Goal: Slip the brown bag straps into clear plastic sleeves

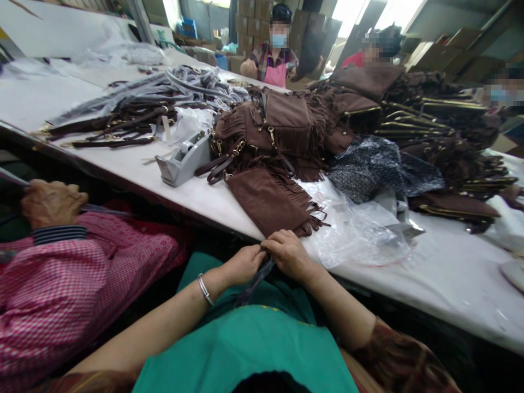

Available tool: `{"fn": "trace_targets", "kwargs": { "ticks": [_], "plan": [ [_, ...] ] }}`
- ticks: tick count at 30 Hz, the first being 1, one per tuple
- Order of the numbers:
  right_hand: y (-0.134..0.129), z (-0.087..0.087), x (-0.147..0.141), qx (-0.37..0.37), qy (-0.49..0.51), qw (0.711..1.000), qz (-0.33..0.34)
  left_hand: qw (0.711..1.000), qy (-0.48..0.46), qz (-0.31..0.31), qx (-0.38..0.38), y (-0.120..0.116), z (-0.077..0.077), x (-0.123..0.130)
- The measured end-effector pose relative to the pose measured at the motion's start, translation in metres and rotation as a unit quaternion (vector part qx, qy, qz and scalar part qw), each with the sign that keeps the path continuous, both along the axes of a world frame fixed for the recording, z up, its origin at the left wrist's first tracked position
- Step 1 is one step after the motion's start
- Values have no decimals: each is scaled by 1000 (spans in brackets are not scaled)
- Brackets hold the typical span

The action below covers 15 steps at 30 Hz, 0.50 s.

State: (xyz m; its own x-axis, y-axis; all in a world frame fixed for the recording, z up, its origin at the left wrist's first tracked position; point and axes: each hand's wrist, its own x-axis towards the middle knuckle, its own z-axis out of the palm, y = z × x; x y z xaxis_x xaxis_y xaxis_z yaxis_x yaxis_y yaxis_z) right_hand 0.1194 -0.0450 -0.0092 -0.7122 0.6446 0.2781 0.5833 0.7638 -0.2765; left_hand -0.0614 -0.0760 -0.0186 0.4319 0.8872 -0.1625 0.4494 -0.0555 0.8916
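Over my lap, my left hand (244, 264) and my right hand (290, 254) meet, fingers closed on a dark strap (257, 283) that looks wrapped in clear plastic. The strap hangs down from them onto my green apron (241, 349); its upper end is hidden by my fingers. Just beyond my right hand, a flat brown fringed pouch (268, 199) lies at the table edge. Behind it is a pile of brown fringed bags (286, 117) with gold clasps.
A grey tape dispenser (184, 158) stands left of the bags, near bundled straps (118, 123). Crumpled clear plastic (360, 234) covers the table (442, 273) on the right. At my left, a co-worker's hand (53, 203) and checked sleeve (61, 284) are close. Other people sit across.
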Motion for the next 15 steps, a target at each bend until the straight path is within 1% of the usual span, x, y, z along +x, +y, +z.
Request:
{"fn": "trace_targets", "kwargs": {
  "ticks": [2, 5, 10, 12, 13, 15],
  "plan": [
    [2, 0, 0, -1, -1, 1000, 16, 1000, 8, -4, 18, -1, -3, 0],
    [2, -2, -1, 9, 11, 1000, 26, 999, 36, 14, 30, -1, -7, 2],
    [-12, -7, -1, 30, 55, 998, 0, 998, 21, 55, -1, -1, -7, 5],
    [-20, -3, 9, 32, 94, 995, -21, 998, 16, 62, -6, -1, -6, 5],
    [-23, 1, 18, 38, 119, 991, -38, 998, 17, 67, -10, -1, -6, 5],
    [-26, 11, 47, 65, 167, 979, -97, 997, 21, 77, -25, -2, -6, 5]
  ]
}}
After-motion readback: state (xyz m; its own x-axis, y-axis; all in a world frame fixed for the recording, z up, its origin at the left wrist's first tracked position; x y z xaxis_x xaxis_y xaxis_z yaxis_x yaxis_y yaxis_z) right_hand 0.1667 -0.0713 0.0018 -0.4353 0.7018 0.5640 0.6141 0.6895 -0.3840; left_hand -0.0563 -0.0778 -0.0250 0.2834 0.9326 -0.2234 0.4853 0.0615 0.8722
